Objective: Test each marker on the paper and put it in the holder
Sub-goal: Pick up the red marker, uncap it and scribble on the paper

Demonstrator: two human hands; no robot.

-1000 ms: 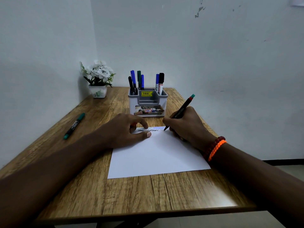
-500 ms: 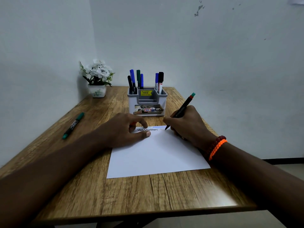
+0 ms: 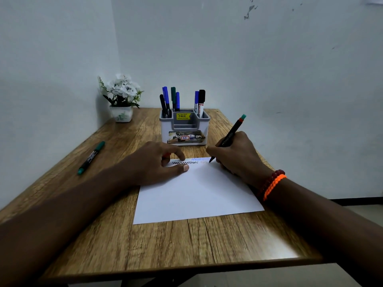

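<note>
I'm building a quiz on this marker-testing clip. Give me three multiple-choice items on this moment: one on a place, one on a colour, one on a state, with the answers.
1. Where does the loose marker lie?
A. on the table, left of the paper
B. inside the holder
C. on the paper

2. What colour are the flowers in the pot?
A. red
B. white
C. yellow

3. What is the right hand doing?
A. resting flat, holding nothing
B. lifting the holder
C. gripping a marker with its tip at the paper

Answers:
1 A, it lies on bare wood left of the paper.
2 B, the blooms are white.
3 C, the held marker points down at the sheet's far edge, while the holder stands untouched.
</note>
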